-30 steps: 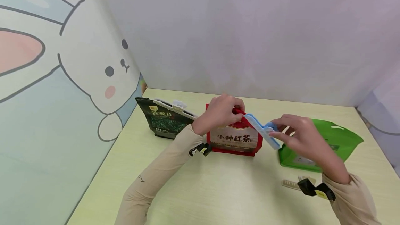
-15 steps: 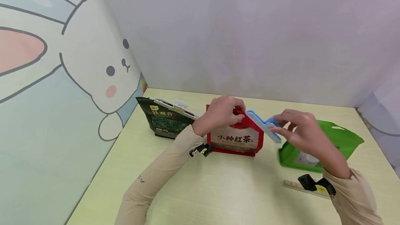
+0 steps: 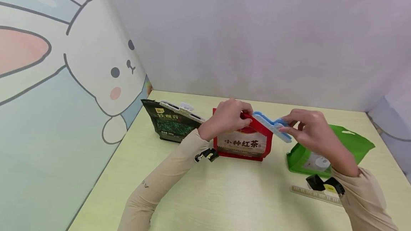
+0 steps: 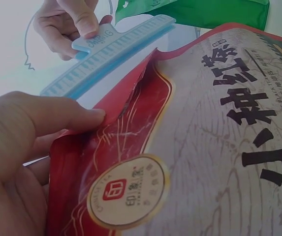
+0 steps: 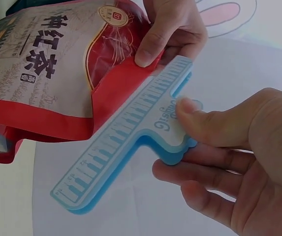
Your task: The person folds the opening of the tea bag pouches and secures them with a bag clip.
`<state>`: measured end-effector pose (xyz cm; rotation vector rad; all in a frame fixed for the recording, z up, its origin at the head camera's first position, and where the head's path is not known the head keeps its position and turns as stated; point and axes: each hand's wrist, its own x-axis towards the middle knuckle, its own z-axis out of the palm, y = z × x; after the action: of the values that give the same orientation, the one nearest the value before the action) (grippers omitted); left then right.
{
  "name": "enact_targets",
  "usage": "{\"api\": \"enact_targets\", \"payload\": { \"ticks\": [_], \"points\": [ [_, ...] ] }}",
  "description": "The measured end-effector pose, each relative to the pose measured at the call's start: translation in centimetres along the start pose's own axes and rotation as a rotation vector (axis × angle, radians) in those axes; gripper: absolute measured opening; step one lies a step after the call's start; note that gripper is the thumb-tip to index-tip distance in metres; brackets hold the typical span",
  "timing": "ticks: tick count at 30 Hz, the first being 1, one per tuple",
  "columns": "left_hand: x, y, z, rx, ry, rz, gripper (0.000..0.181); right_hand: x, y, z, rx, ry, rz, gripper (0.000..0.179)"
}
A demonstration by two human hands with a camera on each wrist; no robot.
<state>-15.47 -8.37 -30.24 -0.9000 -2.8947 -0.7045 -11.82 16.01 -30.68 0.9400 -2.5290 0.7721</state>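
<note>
My left hand (image 3: 226, 118) pinches the folded top of a red tea bag (image 3: 242, 142), which stands upright on the table with Chinese lettering on its front. My right hand (image 3: 309, 127) pinches the handles of a light blue bag clip (image 5: 126, 132) printed with piano keys. In the right wrist view, the clip's long bar lies along the red folded edge; whether it touches the bag I cannot tell. The left wrist view shows the fold (image 4: 126, 93) held between left thumb and fingers, with the clip just beyond it.
At the left stands a dark green tea bag (image 3: 170, 122) with a white clip (image 3: 181, 110) across its top. A bright green bag (image 3: 350, 142) stands behind the right forearm. In front of it lies a beige strip with key-like marks (image 3: 314, 194), partly hidden by the wrist camera.
My right hand has brought the blue clip upward and tilted it less steeply, more in line with the bag's folded top. The left hand stays on the fold.
</note>
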Motion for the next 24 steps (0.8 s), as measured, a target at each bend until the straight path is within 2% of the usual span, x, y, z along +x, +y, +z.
{"api": "enact_targets", "payload": {
  "ticks": [13,24],
  "points": [
    [0.1,-0.2,0.2,-0.006,-0.001,-0.020,0.019,0.6,1.1,0.8,0.056,-0.033,0.014,0.022],
    [0.1,-0.5,0.5,-0.037,0.029,-0.004,0.032,1.3,2.0,1.2,0.086,-0.089,0.028,0.021]
  ]
}}
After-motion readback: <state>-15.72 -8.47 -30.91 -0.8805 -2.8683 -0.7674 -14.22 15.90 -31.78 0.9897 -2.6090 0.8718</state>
